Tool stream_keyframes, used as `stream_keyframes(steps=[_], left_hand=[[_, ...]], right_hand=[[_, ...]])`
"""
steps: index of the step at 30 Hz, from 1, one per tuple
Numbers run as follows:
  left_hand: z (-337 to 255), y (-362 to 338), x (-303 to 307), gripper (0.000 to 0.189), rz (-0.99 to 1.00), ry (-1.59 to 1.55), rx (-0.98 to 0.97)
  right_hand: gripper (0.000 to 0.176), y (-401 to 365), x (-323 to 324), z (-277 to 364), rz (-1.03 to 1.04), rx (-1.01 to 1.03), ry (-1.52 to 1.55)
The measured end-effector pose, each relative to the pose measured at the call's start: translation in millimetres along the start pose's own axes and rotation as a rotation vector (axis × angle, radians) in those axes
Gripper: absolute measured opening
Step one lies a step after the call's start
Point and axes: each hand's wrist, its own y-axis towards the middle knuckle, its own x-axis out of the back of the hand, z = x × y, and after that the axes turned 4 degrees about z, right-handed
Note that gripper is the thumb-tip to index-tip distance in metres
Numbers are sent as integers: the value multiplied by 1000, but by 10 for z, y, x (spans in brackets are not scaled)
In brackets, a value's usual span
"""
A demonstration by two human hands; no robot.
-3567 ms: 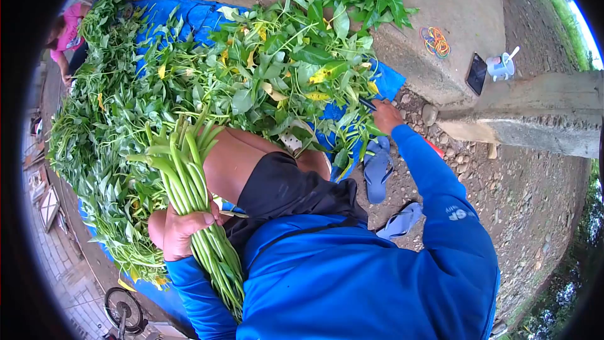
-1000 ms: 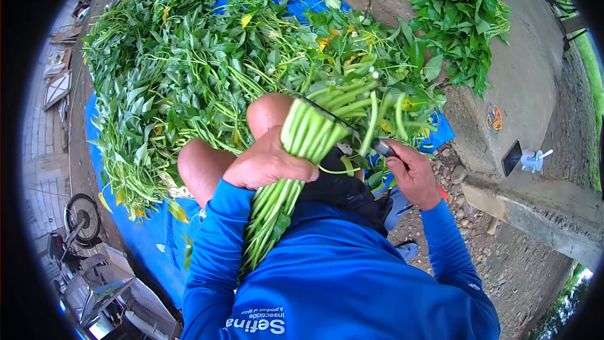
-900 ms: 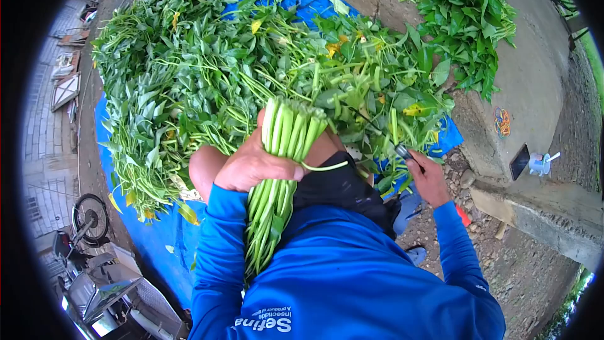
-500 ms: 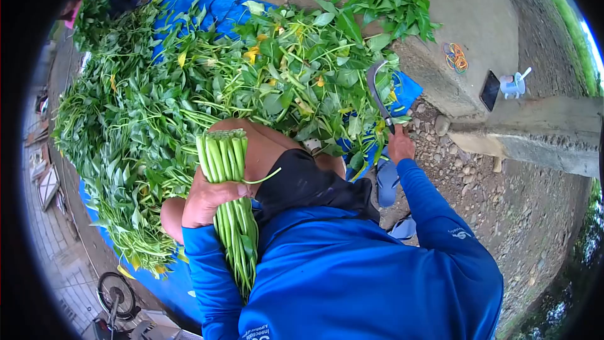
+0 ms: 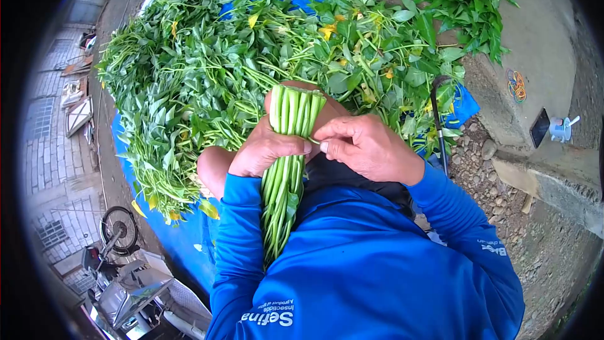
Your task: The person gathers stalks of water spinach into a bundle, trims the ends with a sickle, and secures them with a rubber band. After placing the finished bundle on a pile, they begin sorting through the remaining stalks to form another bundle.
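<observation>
Nearest the camera, the white words "Sefina" and "Insecticide" are seen upside down on a blue long-sleeved shirt (image 5: pixel 352 264); smaller print on the sleeve cannot be read. Just beyond, above the knees, a bundle of green stems (image 5: pixel 284 176) is clenched in the left hand (image 5: pixel 267 151), cut ends upward, and its side is pinched by the closed fingertips of the right hand (image 5: pixel 368 151). Farther off, a curved blade (image 5: pixel 439 126) is seen beside leafy greens (image 5: pixel 207 69) heaped on a blue tarp (image 5: pixel 182 239), and rubber bands (image 5: pixel 516 85), a phone (image 5: pixel 540 127) and a cup (image 5: pixel 559 129) are set on a concrete slab (image 5: pixel 541 44).
</observation>
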Motion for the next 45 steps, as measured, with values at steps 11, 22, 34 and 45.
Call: stream_keyframes(steps=[11,22,34,45], left_hand=[[140,-159,210,41,53,-115,-45],[-68,-285,318,46,134,-334,-55],[-783,-1618,847,85,-327,311,-178],[-1100,-2617,665,84,-1113,704,-670]], right_hand=[[25,634,583,26,-552,567,-942],[101,1188,-488,203,156,178,1078],[67,1735,-1074,1692,178,584,617],[60,1448,-1759,3374,303,877,481]])
